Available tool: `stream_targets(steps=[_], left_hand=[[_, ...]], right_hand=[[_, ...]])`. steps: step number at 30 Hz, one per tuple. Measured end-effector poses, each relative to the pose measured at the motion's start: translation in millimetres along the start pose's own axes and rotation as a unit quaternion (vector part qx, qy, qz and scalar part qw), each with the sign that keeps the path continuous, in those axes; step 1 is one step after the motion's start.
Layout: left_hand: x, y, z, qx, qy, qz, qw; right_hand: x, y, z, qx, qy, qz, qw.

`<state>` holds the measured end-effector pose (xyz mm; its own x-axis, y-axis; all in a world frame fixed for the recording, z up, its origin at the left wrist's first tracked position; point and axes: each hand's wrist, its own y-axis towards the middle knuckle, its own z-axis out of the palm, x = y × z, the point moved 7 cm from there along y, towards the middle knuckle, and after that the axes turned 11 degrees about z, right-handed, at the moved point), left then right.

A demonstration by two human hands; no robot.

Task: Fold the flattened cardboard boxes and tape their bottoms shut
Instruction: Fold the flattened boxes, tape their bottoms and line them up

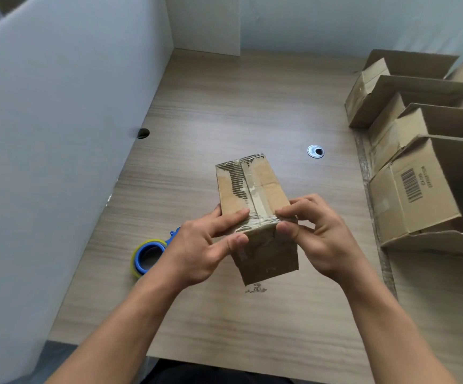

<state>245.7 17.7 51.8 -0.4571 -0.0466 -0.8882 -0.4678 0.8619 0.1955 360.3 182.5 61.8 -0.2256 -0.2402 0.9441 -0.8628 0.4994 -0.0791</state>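
Note:
A small worn cardboard box (252, 189) stands on the wooden table (224, 106) with its closed bottom flaps facing up; a strip of clear tape runs along the centre seam. My left hand (205, 245) grips the box's near left corner, fingers on top and thumb on the near side. My right hand (316, 231) pinches the near right corner the same way, at the tape's near end. A blue tape dispenser (148, 256) with a yellowish roll lies on the table just left of my left wrist.
Several folded open cardboard boxes (424, 167) stand in a row along the table's right side, one with a barcode. A metal cable grommet (315, 151) sits behind the box. A white partition (58, 134) walls the left side, with a dark hole (143, 133) at its base.

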Motion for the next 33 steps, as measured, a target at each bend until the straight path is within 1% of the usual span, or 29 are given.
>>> stream_targets(steps=[3,7,9,11,13,15,17,19,20,22,24,26,28,30,32,33], left_hand=[[7,-4,1,0.014,-0.105,-0.019,0.994],[6,-5,4,-0.024,-0.184,-0.040,0.982],[5,-3,3,-0.051,-0.177,-0.042,0.982],[2,-1,1,-0.071,-0.145,-0.028,0.986],[-4,0,-2,-0.091,-0.095,0.006,0.991],[-7,0,0,-0.100,-0.058,0.047,0.992],[-8,0,4,-0.109,-0.071,0.062,0.990],[-10,0,7,-0.132,-0.114,0.044,0.984],[-12,0,6,-0.150,-0.115,0.038,0.981],[-15,-1,2,-0.172,-0.064,0.050,0.982],[-20,-3,2,-0.166,0.030,0.101,0.980],[-22,-9,3,-0.159,0.153,0.157,0.963],[-18,-13,3,-0.158,0.235,0.185,0.941],[-9,-16,1,-0.145,0.261,0.188,0.936],[6,-21,1,-0.111,0.237,0.176,0.949],[16,-24,1,-0.091,0.208,0.164,0.960]], right_hand=[[-6,2,-10,0.007,0.050,0.032,0.998],[-16,4,-17,0.005,0.111,0.069,0.991],[-16,5,-16,0.019,0.136,0.075,0.988],[-16,5,-17,0.031,0.148,0.073,0.986],[-14,4,-21,0.036,0.158,0.067,0.984],[-9,4,-25,0.018,0.157,0.047,0.986],[-6,4,-28,-0.022,0.148,0.026,0.988],[-8,3,-24,-0.050,0.150,0.017,0.987],[-11,1,-20,-0.052,0.158,0.021,0.986],[-16,-2,-13,-0.049,0.192,0.029,0.980],[-22,-6,-8,-0.052,0.223,0.042,0.973],[-29,-8,0,-0.045,0.261,0.076,0.961],[-35,-12,9,-0.027,0.261,0.111,0.959],[-38,-15,17,0.001,0.229,0.135,0.964],[-43,-14,18,0.026,0.210,0.164,0.964],[-49,-11,12,0.006,0.171,0.179,0.969]])
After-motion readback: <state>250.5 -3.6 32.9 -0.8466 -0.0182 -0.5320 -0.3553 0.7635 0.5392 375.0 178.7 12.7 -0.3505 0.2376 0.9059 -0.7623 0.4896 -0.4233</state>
